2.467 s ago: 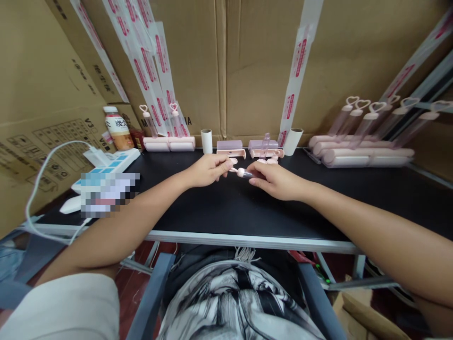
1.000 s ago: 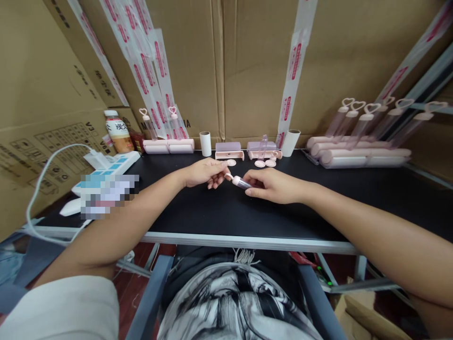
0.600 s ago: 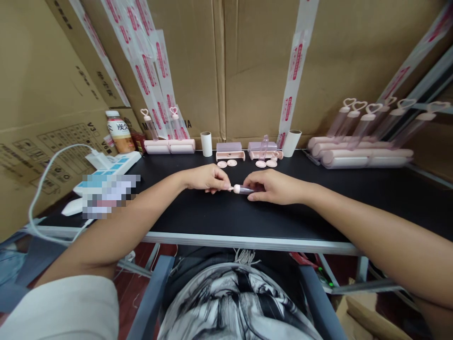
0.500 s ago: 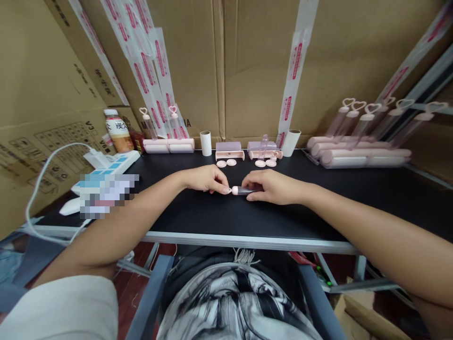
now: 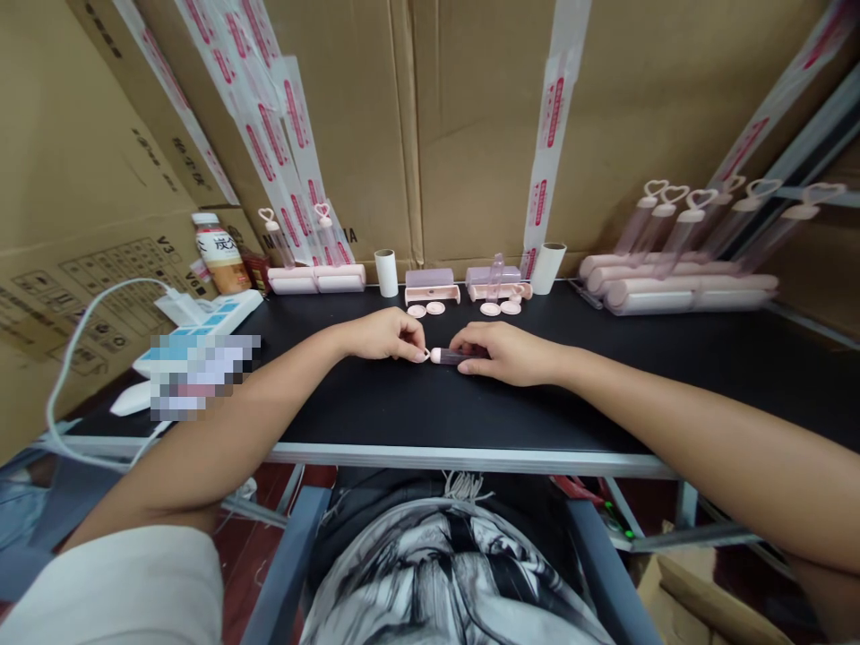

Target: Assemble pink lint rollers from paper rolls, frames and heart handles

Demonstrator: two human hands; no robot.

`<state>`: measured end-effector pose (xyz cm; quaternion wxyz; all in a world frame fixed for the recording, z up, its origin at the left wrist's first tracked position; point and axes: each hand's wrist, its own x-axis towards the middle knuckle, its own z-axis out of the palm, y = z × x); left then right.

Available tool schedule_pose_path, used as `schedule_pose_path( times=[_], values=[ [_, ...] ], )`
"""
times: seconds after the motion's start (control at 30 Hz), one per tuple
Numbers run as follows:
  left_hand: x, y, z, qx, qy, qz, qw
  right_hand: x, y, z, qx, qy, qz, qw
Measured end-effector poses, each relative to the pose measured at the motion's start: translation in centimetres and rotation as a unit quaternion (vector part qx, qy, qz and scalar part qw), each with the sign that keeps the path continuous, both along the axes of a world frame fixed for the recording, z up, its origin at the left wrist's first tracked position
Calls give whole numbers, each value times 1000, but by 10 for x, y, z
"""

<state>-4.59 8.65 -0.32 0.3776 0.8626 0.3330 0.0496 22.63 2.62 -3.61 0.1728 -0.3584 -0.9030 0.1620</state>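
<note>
My right hand [image 5: 494, 352] is wrapped round a clear purplish tube with a pink cap [image 5: 436, 356], which lies level just above or on the black tabletop. The cap end points left. At that end, my left hand [image 5: 398, 339] pinches a small pale pink heart-shaped loop [image 5: 426, 355] between thumb and forefinger. My right fingers hide the tube's other end. Behind the hands are pink half-round trays [image 5: 432, 294] with purplish clear covers [image 5: 430, 277], and several pink discs [image 5: 491, 309] lie in front of them.
White cardboard-like rolls [image 5: 386, 273] stand at the back. Finished-looking pink cylinders with heart-topped tubes [image 5: 692, 231] are stacked at right; a smaller set [image 5: 316, 279] sits back left. A power strip [image 5: 221, 313], white cable [image 5: 60, 358] and bottle [image 5: 220, 255] occupy the left. Cardboard [image 5: 484, 134] walls the back.
Both hands have shifted slightly left together with the tube, keeping their grips. The camera view has also moved a little. The other things on the table stay put.
</note>
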Motion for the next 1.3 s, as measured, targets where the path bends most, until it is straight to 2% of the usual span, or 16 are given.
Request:
schedule_pose_path(
  times=[0.1, 0.2, 0.3, 0.4, 0.47, 0.53, 0.67, 0.77, 0.87, 0.97, 1.03, 1.1, 1.2, 1.3],
  values=[
    [0, -1, 0, 38, -7, 19, 999, 1, 0, 1, 2, 5, 6, 1000],
    [-3, 4, 4, 169, -18, 84, 982, 1, -1, 3, 3, 8, 7, 1000],
    [-8, 19, 17, 322, 40, 178, 929, 2, -1, 3, 1, 17, 9, 1000],
    [-10, 43, 33, 411, 114, 249, 869, 2, 0, 2, 3, 25, 8, 1000],
    [-11, 59, 42, 426, 143, 272, 851, 2, -1, 2, 4, 27, 4, 1000],
    [-12, 74, 45, 421, 165, 287, 845, 2, -1, 2, 3, 32, 0, 999],
    [-18, 94, 41, 412, 180, 301, 841, 3, -2, 3, 10, 57, -4, 998],
    [-25, 98, 36, 421, 157, 312, 837, 5, -2, 3, 20, 74, -7, 997],
    [-31, 93, 38, 429, 149, 307, 837, 5, -2, 4, 37, 94, -13, 995],
    [-32, 77, 50, 430, 128, 311, 838, 5, 0, 4, 62, 129, -42, 989],
    [-28, 60, 60, 427, 73, 314, 845, 4, 2, 4, 68, 155, -75, 983],
    [-19, 40, 66, 407, -12, 293, 865, 4, 3, 3, 60, 184, -113, 975],
    [3, 9, 61, 289, -132, 232, 919, 4, 6, 2, 24, 242, -152, 958],
    [26, -11, 42, 204, -235, 166, 936, 5, 8, 1, -5, 290, -140, 947]
  ],
)
